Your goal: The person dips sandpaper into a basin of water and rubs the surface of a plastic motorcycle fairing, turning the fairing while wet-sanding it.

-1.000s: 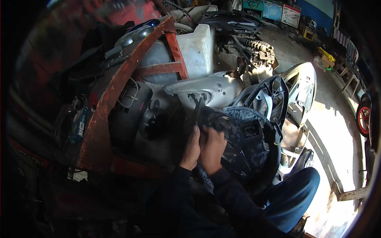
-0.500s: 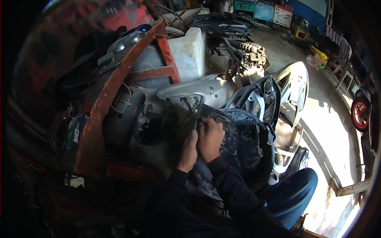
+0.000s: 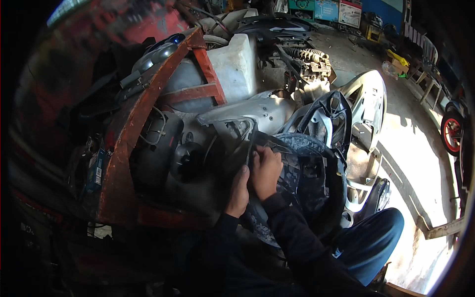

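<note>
A large black plastic panel (image 3: 311, 171) stands tilted in front of me, its surface scuffed. My left hand (image 3: 238, 192) is at its left edge, thumb up, with the fingers hidden behind the edge. Against the panel's upper left face rests my right hand (image 3: 266, 171), its fingers curled in; anything between the fingertips is too small to make out. A grey fairing piece (image 3: 262, 113) lies just beyond the panel. To the right of it stand a black frame-like part (image 3: 336, 111) and a silver one (image 3: 374, 106).
On the left is a red metal frame (image 3: 143, 106) with a dark cylinder (image 3: 161, 143) beside it. Farther back are a shock absorber spring (image 3: 303, 53) and a pale block (image 3: 236, 67). A red-rimmed wheel (image 3: 451, 132) is at the far right.
The panel has tilted and shifted slightly against my hands. My right hand stays curled on its face, a little lower than a second ago. The view has swung slightly right.
</note>
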Tool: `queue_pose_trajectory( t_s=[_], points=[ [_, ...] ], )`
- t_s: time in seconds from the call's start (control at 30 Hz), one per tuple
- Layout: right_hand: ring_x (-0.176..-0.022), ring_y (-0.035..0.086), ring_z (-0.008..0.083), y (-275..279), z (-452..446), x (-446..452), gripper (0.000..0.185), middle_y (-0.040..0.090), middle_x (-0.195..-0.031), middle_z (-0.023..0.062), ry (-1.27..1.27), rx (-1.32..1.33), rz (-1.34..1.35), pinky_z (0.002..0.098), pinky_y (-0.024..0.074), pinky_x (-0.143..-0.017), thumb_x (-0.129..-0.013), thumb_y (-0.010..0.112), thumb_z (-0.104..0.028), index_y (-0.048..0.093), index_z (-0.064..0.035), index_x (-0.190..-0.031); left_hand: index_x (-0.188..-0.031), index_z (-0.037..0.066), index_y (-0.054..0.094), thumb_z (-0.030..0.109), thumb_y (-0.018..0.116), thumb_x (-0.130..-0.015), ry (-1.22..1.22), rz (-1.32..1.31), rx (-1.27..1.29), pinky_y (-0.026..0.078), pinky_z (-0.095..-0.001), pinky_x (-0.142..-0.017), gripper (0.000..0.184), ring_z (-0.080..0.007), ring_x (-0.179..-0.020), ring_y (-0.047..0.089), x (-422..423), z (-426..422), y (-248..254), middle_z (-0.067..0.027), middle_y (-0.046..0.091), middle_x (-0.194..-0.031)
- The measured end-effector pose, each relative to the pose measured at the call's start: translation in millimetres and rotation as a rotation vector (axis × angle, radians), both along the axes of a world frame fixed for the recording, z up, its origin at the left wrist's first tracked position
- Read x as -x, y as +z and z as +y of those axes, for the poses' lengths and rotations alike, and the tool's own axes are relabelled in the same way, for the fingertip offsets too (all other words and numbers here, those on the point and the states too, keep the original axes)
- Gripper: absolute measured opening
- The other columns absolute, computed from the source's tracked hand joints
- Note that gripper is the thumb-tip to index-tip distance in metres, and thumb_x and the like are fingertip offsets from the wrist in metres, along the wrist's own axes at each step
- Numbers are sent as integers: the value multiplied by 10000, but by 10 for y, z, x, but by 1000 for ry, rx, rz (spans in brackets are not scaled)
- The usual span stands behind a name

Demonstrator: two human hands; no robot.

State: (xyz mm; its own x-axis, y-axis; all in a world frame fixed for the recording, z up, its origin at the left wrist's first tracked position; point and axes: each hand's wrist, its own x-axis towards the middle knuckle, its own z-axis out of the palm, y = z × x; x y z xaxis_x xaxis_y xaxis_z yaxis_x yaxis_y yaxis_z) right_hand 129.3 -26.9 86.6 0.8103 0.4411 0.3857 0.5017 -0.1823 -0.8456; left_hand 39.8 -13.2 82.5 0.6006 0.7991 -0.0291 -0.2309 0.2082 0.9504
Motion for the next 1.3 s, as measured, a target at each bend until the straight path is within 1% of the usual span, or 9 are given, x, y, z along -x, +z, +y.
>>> queue_pose_trajectory(
  t_s=[0.13, 0.23, 0.37, 0.63, 0.77, 0.9, 1.0, 1.07, 1.3],
  points=[
    [-909, 549, 323, -81, -363, 309, 151, 679, -907, 104, 65, 34, 14, 424, 386, -771, -881, 629, -131, 689, -58, -998, -1361, -50, 475, 409, 365, -1062, -114, 169, -30, 341, -321, -1059, 560, -193, -1259, 459, 94, 80, -119, -139, 514, -1352],
    [-909, 555, 330, 28, 15, -76, 147, 679, -906, 107, 1, 17, -20, 431, 395, -775, -871, 644, -134, 690, -62, -990, -1262, -10, 538, 404, 360, -1065, -20, 47, -64, 394, -301, -953, 492, -144, -1092, 494, 33, 14, -165, -82, 549, -1177],
    [-881, 555, 317, -179, -409, 440, 139, 683, -904, 100, 50, 67, -5, 435, 396, -756, -885, 624, -155, 715, -94, -970, -1331, -16, 514, 438, 401, -1053, -46, 102, 18, 391, -310, -1027, 544, -167, -1212, 504, 74, 87, -119, -94, 553, -1298],
    [-895, 556, 332, -192, -397, 389, 164, 674, -890, 130, 44, 20, -60, 446, 393, -759, -876, 648, -178, 707, -75, -990, -1328, -8, 515, 440, 422, -1049, -43, 76, -8, 390, -312, -1035, 536, -157, -1199, 514, 70, 92, -146, -77, 553, -1295],
    [-880, 551, 333, 45, -40, -11, 147, 668, -895, 125, 2, 9, -27, 433, 397, -763, -862, 661, -126, 708, -79, -992, -1190, -7, 563, 386, 368, -1071, -13, 9, 48, 381, -301, -971, 456, -147, -1086, 500, 25, 34, -143, -62, 558, -1147],
    [-864, 550, 321, -234, -412, 332, 131, 668, -880, 102, 32, 9, -110, 420, 399, -749, -839, 673, -105, 703, -90, -966, -1328, -65, 497, 414, 371, -1066, -62, 133, -56, 345, -318, -1050, 560, -185, -1228, 473, 73, 80, -149, -130, 532, -1322],
    [-860, 552, 329, -57, -79, -14, 144, 665, -872, 115, -19, -7, -120, 439, 397, -739, -868, 647, -159, 708, -97, -982, -1288, -50, 522, 412, 371, -1066, -48, 186, -42, 357, -318, -1030, 535, -177, -1190, 484, 83, 5, -87, -109, 551, -1265],
    [-867, 553, 337, -112, -100, 40, 161, 658, -873, 121, -23, -6, -112, 455, 401, -752, -884, 632, -163, 699, -96, -1013, -1254, -41, 535, 409, 366, -1068, -34, 12, 0, 362, -323, -1022, 515, -174, -1173, 487, 20, 21, -97, -94, 557, -1229],
    [-876, 554, 318, -120, -40, -1, 167, 674, -880, 87, -46, 14, -76, 437, 397, -759, -845, 669, -125, 707, -113, -1007, -1288, -73, 511, 407, 359, -1069, -44, 34, 10, 352, -323, -1046, 549, -184, -1213, 476, 29, 58, -127, -122, 541, -1294]
  ],
)
